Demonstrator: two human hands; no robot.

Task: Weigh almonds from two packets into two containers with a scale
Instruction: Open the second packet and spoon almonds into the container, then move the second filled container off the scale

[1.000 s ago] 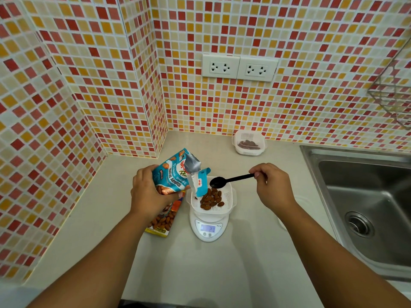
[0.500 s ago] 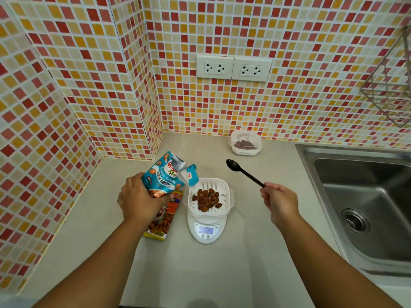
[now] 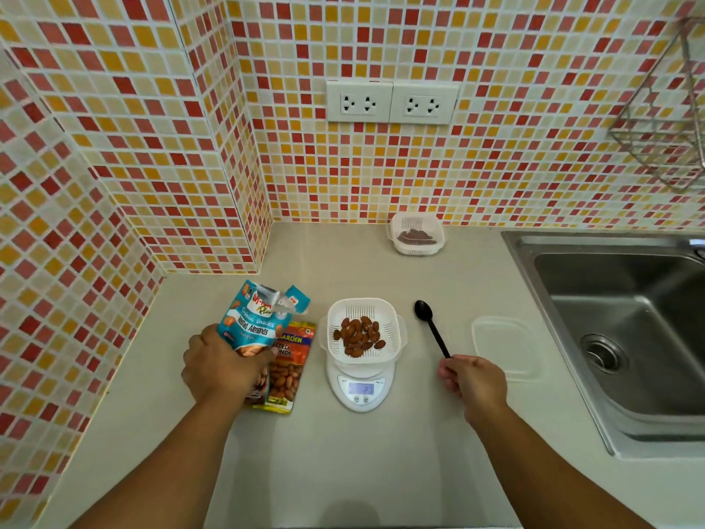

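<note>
Red and yellow tiles rise behind the counter (image 3: 343, 471), where a white container (image 3: 364, 330) of almonds (image 3: 359, 336) sits on the scale (image 3: 360, 389). Left hand (image 3: 219, 366) wraps its fingers around an open blue packet (image 3: 255, 322), just beside a second packet (image 3: 288, 370) lying flat. Right hand (image 3: 475, 381) pinches the black spoon (image 3: 431, 326), which seems to rest on the counter; another container (image 3: 416, 234) sits by the wall.

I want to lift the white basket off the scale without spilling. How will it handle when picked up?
The white basket looks like thin plastic, so probably light and fairly stiff. Its almonds lie loose in a shallow layer, so they would likely slide if it tilts. It rests perched on the small scale, overhanging the platform, so a sideways push might tip it.
</note>
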